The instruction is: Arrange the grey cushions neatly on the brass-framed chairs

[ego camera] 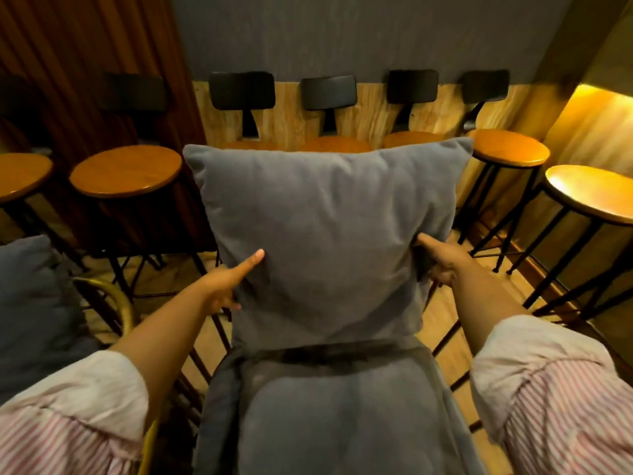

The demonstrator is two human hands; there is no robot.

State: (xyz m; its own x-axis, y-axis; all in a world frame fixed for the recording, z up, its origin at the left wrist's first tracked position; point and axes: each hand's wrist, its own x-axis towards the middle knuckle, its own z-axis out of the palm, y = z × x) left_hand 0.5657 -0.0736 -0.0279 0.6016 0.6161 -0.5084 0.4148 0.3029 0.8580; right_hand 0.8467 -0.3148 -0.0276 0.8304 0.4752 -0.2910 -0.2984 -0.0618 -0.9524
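- While a grey back cushion [325, 234] stands upright at the rear of a chair's grey padded seat [342, 416], a person grips it from both sides at its lower half.
- Left hand [226, 286]: clamped on the cushion's left edge, thumb pressed flat on the front face, fingers curled out of sight behind the fabric.
- Right hand [442, 262]: clamped on the right edge in the same way, thumb on the front, fabric bunched under the grip.
- Both forearms reach forward from rolled pink-and-white striped sleeves [561, 399].
- Far left, partly cut off by the picture's edge: a second grey cushion [30, 313], with a curved brass chair frame [116, 299] just beside it.
- Behind the held cushion: a row of bar stools [125, 171] with round wooden seats and black backrests, lined against a grey and wood-panelled wall [342, 36].
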